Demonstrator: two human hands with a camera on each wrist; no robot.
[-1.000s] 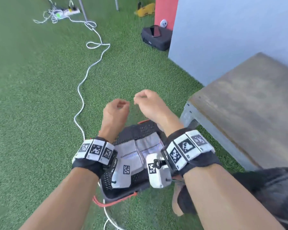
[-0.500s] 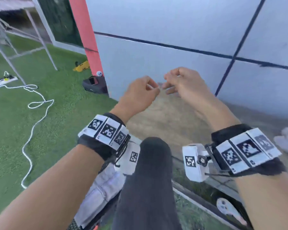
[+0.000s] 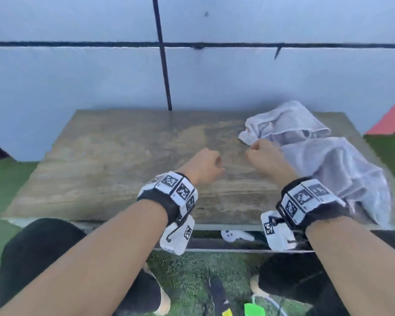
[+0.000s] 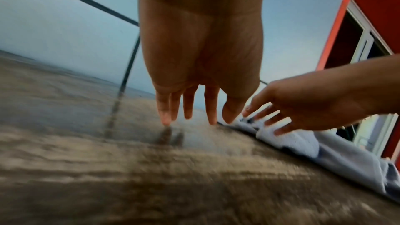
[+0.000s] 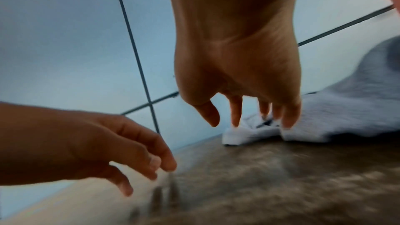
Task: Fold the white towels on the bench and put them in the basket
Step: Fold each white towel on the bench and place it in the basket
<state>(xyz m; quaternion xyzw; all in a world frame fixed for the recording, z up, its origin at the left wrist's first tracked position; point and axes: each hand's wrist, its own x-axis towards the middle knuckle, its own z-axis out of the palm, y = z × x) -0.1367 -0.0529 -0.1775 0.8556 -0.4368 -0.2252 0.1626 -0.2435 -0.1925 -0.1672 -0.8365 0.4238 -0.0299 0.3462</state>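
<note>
Two crumpled white towels lie on the right part of the wooden bench [image 3: 123,156]: one at the back [image 3: 287,122], a larger one [image 3: 342,174] spilling over the front right edge. My right hand [image 3: 258,151] hovers at the towels' left edge. In the right wrist view its fingers [image 5: 236,117] hang loosely down over a towel corner [image 5: 244,134], holding nothing. My left hand [image 3: 211,164] is beside it over bare wood, fingers [image 4: 212,109] straight and pointing down, just above the surface. The basket is out of view.
A pale blue panelled wall [image 3: 78,87] with dark seams stands right behind the bench. Green turf [image 3: 0,179] lies on both sides. My knees in black trousers [image 3: 37,252] are against the front edge. A white controller [image 3: 235,236] lies under the bench.
The view swung from the basket on the grass up and right to the bench. Both hands came down over the bench top, the right one reaching the towels' edge.
</note>
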